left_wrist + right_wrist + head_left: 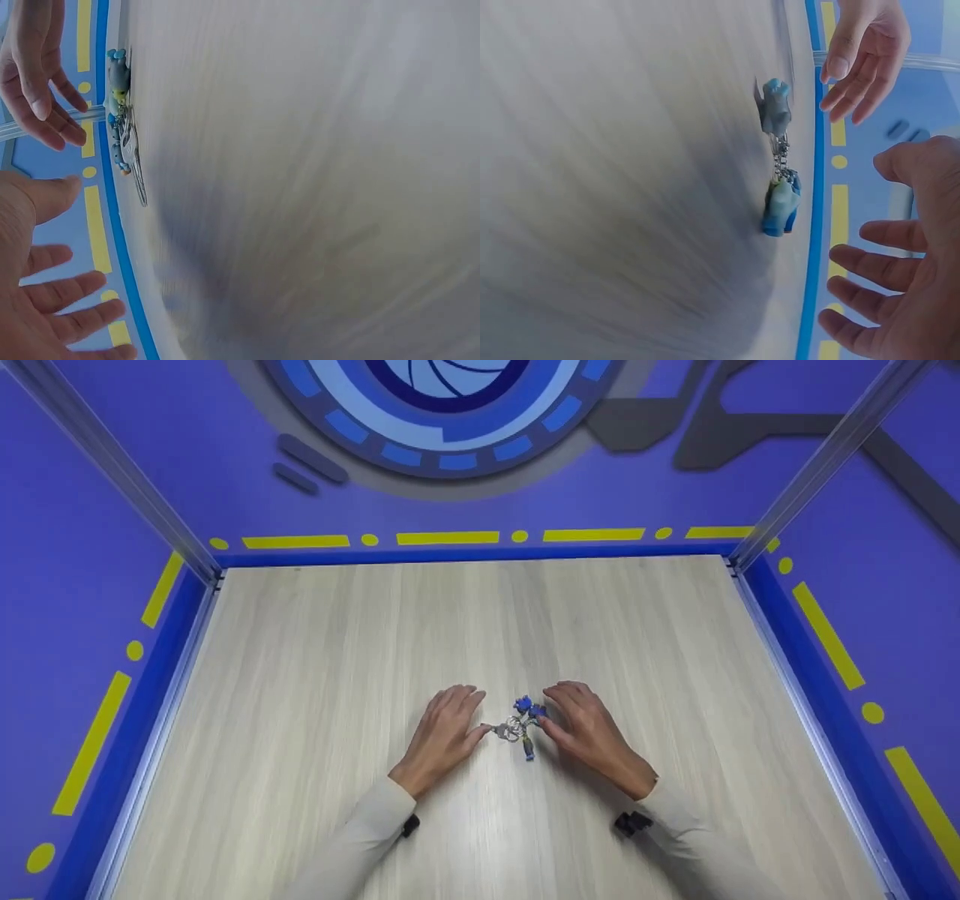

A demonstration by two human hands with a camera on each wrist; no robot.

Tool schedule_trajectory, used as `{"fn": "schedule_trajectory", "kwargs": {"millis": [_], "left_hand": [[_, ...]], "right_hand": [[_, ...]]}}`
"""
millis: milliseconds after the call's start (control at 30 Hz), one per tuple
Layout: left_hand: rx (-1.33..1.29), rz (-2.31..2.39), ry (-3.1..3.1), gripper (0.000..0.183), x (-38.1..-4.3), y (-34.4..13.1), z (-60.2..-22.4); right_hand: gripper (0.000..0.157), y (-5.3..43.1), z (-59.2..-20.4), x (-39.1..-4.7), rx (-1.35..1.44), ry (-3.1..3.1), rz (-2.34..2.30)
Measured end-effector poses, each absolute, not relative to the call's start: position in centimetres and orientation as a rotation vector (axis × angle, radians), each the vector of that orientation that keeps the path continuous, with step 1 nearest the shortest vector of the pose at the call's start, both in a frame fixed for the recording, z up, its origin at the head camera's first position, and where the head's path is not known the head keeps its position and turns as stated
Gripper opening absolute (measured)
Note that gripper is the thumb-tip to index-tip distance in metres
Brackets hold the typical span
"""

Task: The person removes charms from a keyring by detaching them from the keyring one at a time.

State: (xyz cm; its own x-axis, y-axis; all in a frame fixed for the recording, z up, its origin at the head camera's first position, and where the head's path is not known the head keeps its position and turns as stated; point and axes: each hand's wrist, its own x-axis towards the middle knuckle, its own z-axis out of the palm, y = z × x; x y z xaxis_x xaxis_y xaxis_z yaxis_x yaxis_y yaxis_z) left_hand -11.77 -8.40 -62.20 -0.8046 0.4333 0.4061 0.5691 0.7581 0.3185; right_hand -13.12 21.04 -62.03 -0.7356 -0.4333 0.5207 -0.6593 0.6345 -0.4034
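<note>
A small bunch of keychains lies on the table between the hands, its metal rings point(514, 728) joined to little figurines. Two blue figurines point(523, 704) are at the far side; a grey figurine point(529, 748) points toward the near side. The left hand point(446, 727) is just left of the rings, fingers loosely spread and thumb tip close to the metal end. On the other side, the right hand point(589, 727) has its thumb beside the blue figurines. In the wrist views both hands hover with relaxed fingers, gripping nothing. The right wrist view shows a short chain point(781, 154) linking figurines.
The pale wood-grain table point(337, 645) is bordered by blue panels with yellow dashes point(448, 538) at the back and sides. Metal posts point(825, 457) stand at the far corners. A dark band point(632, 823) sits at the right wrist.
</note>
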Motion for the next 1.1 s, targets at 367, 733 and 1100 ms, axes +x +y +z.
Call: {"fn": "schedule_trajectory", "kwargs": {"millis": [367,733,1100], "left_hand": [[-0.901,-0.76,-2.561,0.039,-11.2,-7.7,-62.4],[-0.905,-0.918,-2.617,0.037,-10.4,-6.9,-62.9],[-0.876,-0.865,-2.601,0.036,-10.6,-6.2,-64.3]], "right_hand": [[0.037,20.8,-63.4,-12.3,0.891,-2.437,0.903],[0.037,20.1,-64.0,-11.6,0.928,-2.451,0.917],[0.036,19.2,-64.7,-11.8,0.971,-2.41,0.888]]}}
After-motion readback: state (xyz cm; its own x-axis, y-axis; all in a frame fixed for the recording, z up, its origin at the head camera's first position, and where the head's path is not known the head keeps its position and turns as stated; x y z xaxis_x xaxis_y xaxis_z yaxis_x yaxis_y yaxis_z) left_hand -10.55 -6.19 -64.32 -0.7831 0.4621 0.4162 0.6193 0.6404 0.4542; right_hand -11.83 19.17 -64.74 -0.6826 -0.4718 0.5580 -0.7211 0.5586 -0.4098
